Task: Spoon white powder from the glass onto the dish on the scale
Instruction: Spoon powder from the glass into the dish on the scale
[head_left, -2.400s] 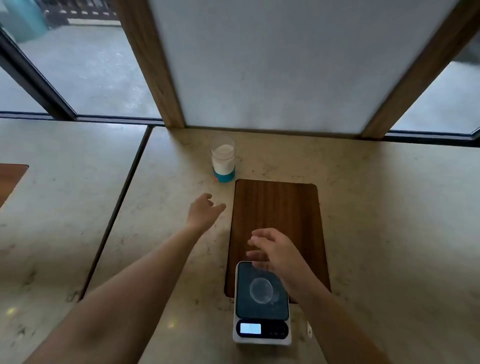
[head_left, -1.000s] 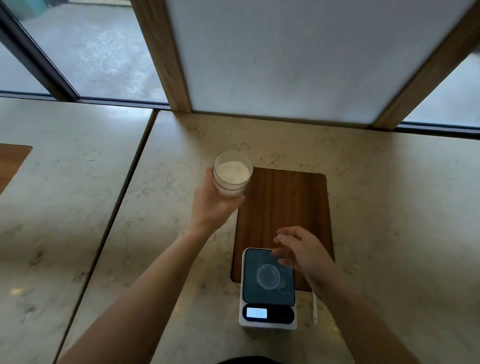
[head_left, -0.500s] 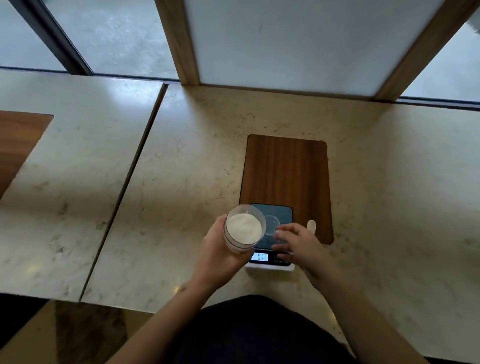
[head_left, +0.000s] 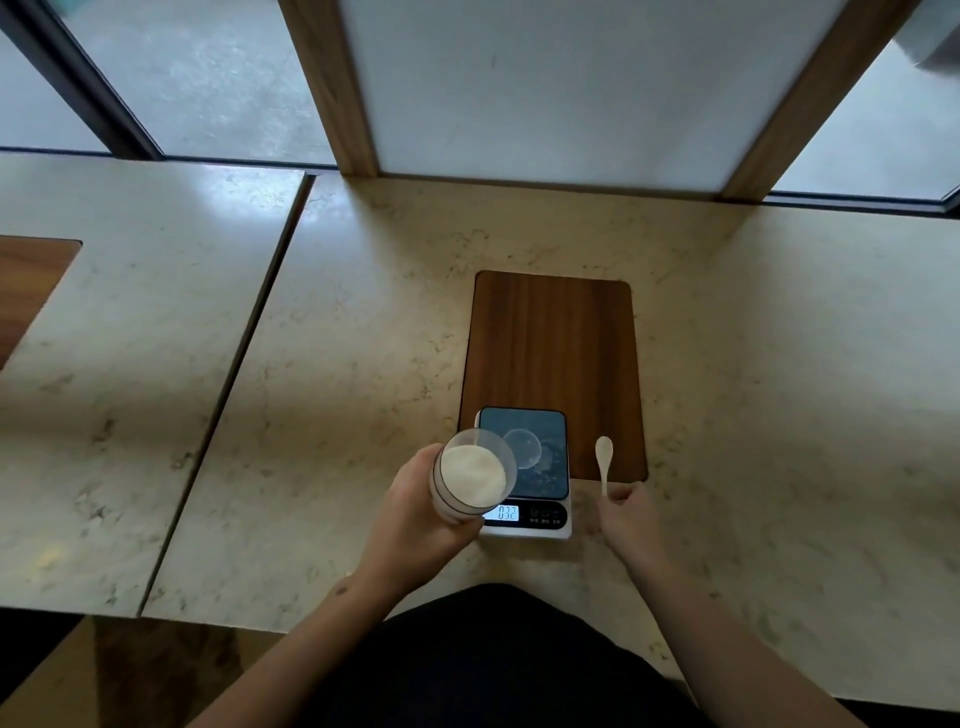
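the glass sits low and centre in the frame, lifted off the counter in the left hand, whose fingers wrap its side. it is a clear, smooth cylinder tipped so its open mouth faces up and toward the right of the frame, and the white powder inside looks fine, matte and loosely heaped. its rim overlaps the left edge of the scale, a flat rectangle with a dark glossy platform and a lit display along its near edge. the dish, a thin transparent round, lies on that platform just right of the glass mouth.

right of the scale, the right hand pinches the near end of a small white spoon, fingers closed on its handle. the spoon's long axis runs up the frame, bowl at the far end, so the bowl has to swing left across the scale to reach the powder. it looks light, rigid and smooth.

under the scale's far half is a dark wooden board with rounded corners, set into a pale, veined stone counter.
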